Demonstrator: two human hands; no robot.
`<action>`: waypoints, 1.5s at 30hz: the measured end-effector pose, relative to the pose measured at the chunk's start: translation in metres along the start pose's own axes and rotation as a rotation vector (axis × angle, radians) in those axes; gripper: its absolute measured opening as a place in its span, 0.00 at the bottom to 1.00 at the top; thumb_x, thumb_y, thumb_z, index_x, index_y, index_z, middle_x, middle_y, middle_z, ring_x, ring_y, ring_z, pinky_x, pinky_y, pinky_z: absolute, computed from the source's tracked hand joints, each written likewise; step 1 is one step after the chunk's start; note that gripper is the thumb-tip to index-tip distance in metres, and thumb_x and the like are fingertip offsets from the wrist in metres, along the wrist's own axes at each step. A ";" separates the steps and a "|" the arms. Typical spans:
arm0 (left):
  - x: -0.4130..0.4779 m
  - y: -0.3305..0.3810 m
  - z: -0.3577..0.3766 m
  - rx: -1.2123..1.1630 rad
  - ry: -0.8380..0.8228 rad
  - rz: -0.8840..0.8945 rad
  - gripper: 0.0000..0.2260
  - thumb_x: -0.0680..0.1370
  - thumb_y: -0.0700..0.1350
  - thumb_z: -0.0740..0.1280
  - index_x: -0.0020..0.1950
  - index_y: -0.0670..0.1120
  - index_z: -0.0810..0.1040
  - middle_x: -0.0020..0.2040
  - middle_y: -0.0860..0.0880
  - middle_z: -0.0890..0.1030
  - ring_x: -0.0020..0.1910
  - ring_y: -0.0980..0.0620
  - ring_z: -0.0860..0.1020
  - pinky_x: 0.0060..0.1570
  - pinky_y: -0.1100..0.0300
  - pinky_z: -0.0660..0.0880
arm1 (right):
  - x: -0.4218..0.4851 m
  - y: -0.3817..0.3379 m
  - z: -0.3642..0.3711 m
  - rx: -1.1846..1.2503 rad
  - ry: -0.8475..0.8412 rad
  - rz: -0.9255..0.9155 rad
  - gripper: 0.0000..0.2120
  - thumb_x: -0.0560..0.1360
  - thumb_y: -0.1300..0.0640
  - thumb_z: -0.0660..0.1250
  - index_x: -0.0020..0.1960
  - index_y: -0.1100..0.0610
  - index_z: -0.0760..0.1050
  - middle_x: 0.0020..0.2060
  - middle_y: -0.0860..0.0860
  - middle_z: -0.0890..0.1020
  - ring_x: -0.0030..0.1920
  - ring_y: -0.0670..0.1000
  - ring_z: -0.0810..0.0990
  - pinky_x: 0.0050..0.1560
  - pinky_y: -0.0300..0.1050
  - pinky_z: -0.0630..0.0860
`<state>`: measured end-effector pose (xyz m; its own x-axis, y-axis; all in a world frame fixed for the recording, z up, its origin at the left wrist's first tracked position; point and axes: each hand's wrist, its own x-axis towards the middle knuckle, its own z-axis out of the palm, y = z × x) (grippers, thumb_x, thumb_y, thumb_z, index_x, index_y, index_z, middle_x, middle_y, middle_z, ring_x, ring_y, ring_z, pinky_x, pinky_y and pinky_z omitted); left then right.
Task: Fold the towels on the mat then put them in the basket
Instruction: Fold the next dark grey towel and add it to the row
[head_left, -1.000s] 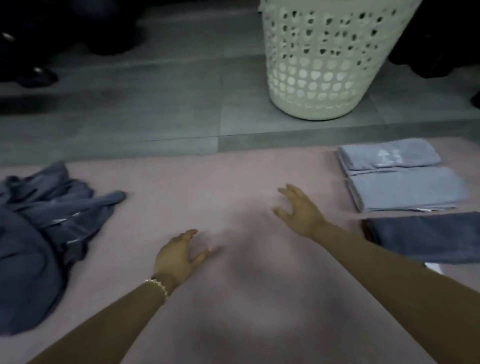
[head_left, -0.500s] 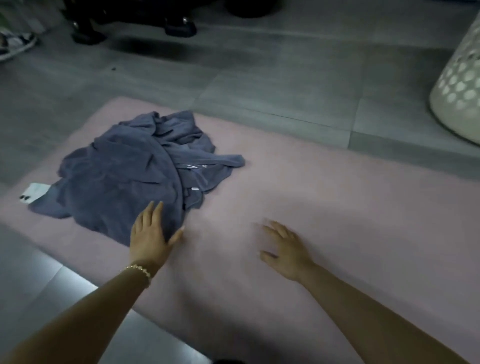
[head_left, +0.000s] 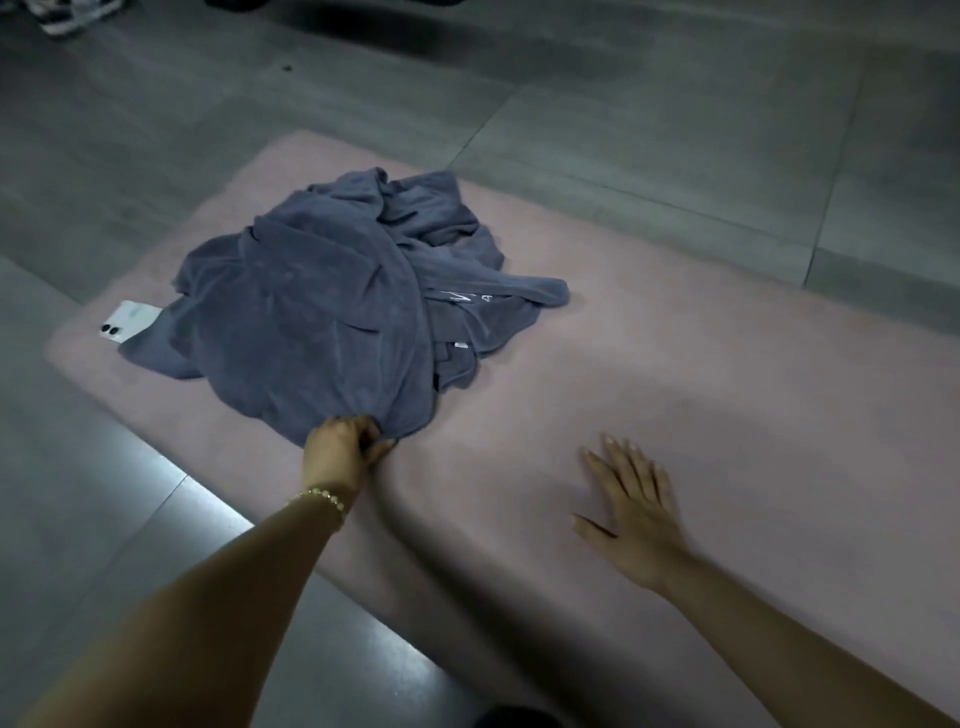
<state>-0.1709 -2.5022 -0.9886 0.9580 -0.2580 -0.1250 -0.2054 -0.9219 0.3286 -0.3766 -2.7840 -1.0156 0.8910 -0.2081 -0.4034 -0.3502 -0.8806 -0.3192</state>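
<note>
A crumpled heap of dark blue-grey towels (head_left: 332, 306) lies on the left part of the pink mat (head_left: 701, 374). My left hand (head_left: 340, 447), with a gold bracelet at the wrist, pinches the near edge of the heap between curled fingers and thumb. My right hand (head_left: 634, 506) lies flat on the bare mat to the right, fingers spread and straight, holding nothing. The basket and the folded towels are out of view.
A white phone (head_left: 130, 322) lies on the mat's left end, partly tucked under the towel heap. Grey floor tiles (head_left: 623, 130) surround the mat. A sandal (head_left: 72, 15) and dark shapes sit at the top edge.
The view swung left, away from the basket and folded towels. My left hand went from resting flat on the heap to pinching its near edge. My right hand stayed flat on the mat.
</note>
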 end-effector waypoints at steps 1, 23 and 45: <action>0.001 0.002 -0.001 -0.084 -0.027 -0.013 0.10 0.72 0.49 0.74 0.38 0.43 0.79 0.35 0.45 0.80 0.38 0.46 0.77 0.40 0.56 0.70 | 0.000 -0.001 -0.002 0.005 -0.021 0.000 0.42 0.64 0.28 0.38 0.74 0.41 0.33 0.72 0.41 0.31 0.71 0.45 0.28 0.72 0.49 0.32; -0.084 0.358 -0.269 -1.354 -0.042 0.502 0.06 0.76 0.42 0.67 0.39 0.47 0.80 0.37 0.50 0.83 0.39 0.57 0.80 0.42 0.63 0.76 | -0.159 -0.089 -0.381 1.080 0.306 -0.249 0.06 0.78 0.57 0.62 0.51 0.57 0.77 0.42 0.47 0.82 0.42 0.38 0.79 0.43 0.29 0.74; -0.288 0.517 -0.379 -1.184 -0.573 0.903 0.09 0.78 0.45 0.65 0.51 0.41 0.82 0.46 0.48 0.83 0.46 0.57 0.79 0.48 0.68 0.76 | -0.456 -0.002 -0.495 0.744 0.540 -0.033 0.18 0.68 0.43 0.74 0.53 0.52 0.80 0.47 0.46 0.83 0.49 0.44 0.79 0.50 0.41 0.73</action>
<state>-0.4771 -2.7953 -0.4276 0.3587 -0.8920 0.2749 -0.1125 0.2511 0.9614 -0.6393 -2.8978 -0.4064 0.8522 -0.5230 0.0115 -0.2508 -0.4278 -0.8684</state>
